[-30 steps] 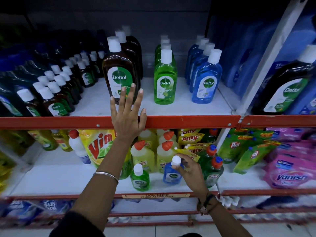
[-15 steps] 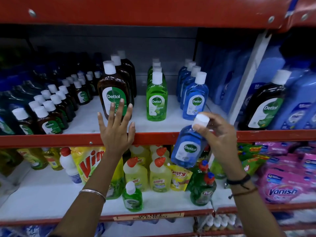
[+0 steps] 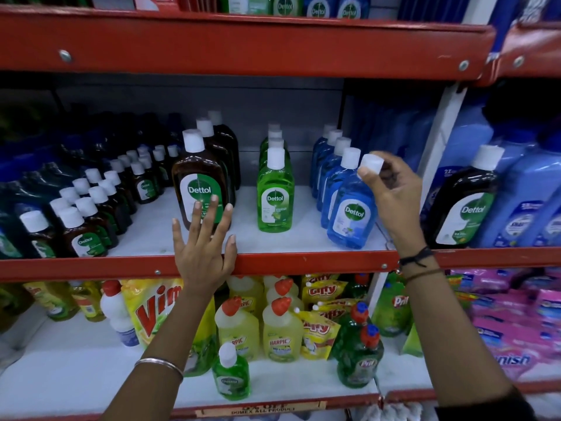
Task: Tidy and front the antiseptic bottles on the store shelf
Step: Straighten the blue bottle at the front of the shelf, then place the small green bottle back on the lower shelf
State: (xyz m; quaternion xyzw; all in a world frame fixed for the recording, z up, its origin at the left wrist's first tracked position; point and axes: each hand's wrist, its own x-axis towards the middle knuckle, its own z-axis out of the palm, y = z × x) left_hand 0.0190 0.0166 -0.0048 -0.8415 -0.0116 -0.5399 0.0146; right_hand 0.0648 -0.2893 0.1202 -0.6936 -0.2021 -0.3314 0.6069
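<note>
Right hand (image 3: pixel 394 199) pinches the white cap of a tilted blue plastic Dettol bottle (image 3: pixel 352 214) at the front of the blue row on the white shelf board (image 3: pixel 306 238). Left hand (image 3: pixel 205 253), fingers spread, rests on the red shelf edge (image 3: pixel 303 262), before the large brown Dettol bottle (image 3: pixel 198 183)

Red shelf rails (image 3: pixel 273 264) are seen edging white shelf boards (image 3: pixel 151 238). A dark brown bottle (image 3: pixel 200 183) is topped by a white cap and marked with a green and white label. A bright green bottle (image 3: pixel 275 202) and a row of clear blue bottles (image 3: pixel 329 174) carry white caps too. A blue bottle (image 3: pixel 352 214) with a white cap and a white, green-badged label is shown at the front. Small brown bottles (image 3: pixel 82 235) are capped in white. Below, pale yellow bottles (image 3: pixel 282 332) are tipped with red nozzles, and a yellow pouch (image 3: pixel 151 311) is lettered in red. Pink packs (image 3: pixel 513 329) are stacked at the right.
</note>
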